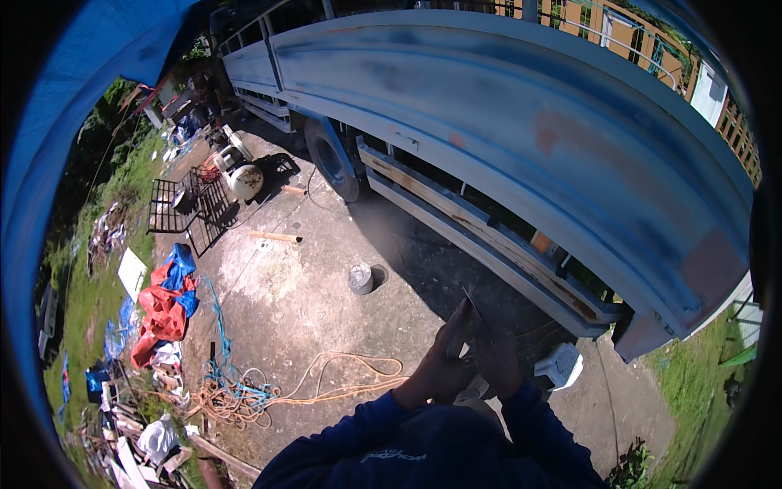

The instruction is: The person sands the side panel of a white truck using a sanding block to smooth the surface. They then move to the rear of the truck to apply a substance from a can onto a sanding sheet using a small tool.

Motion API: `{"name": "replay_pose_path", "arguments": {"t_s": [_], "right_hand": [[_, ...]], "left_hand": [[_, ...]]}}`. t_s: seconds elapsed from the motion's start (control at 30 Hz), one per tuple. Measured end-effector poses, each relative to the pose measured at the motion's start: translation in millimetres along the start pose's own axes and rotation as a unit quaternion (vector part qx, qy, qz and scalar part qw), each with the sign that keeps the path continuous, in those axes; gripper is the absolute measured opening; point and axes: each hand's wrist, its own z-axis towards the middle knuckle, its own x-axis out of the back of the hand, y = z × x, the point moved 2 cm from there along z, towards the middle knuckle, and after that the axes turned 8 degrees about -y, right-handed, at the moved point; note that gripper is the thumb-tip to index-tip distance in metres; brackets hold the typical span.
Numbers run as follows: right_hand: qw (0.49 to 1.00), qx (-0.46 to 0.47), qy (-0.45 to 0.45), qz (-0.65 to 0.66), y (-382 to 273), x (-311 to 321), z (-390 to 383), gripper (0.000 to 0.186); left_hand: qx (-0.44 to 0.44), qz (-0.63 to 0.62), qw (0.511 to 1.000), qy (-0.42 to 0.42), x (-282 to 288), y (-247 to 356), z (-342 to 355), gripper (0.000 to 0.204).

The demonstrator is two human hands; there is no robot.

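My left hand [441, 359] and my right hand [498, 359] are raised close together in front of my body, in dark shadow. Between their fingertips sticks up a thin flat piece [469, 295] with a pale edge; its kind is too dark to make out. Fingers of both hands look closed against it, though shadow hides the exact grip. Beyond them stands the side of a truck bed [489, 90], blue-grey with reddish-brown patches. A white plastic stool [560, 366] is on the ground to the right of my right hand.
A grey bucket [360, 279] stands on the concrete. Tangled rope [244, 399] spreads at lower left, beside red and blue tarp [165, 306] and scrap wood [126, 456]. Farther off are an air compressor [244, 181], a black metal rack [173, 208] and the truck's wheel [330, 159].
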Motion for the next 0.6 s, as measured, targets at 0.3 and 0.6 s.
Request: {"name": "replay_pose_path", "arguments": {"t_s": [0.3, 0.6], "right_hand": [[0.993, -0.038, 0.110, 0.025, -19, 3, 10, 0.035], [0.898, -0.194, 0.233, 0.318, 39, 25, -8, 0.029]], "left_hand": [[0.014, 0.023, 0.999, -0.024, -1, -16, -2, 0.087], [0.169, -0.145, 0.975, 0.024, 13, 9, -23, 0.045]]}}
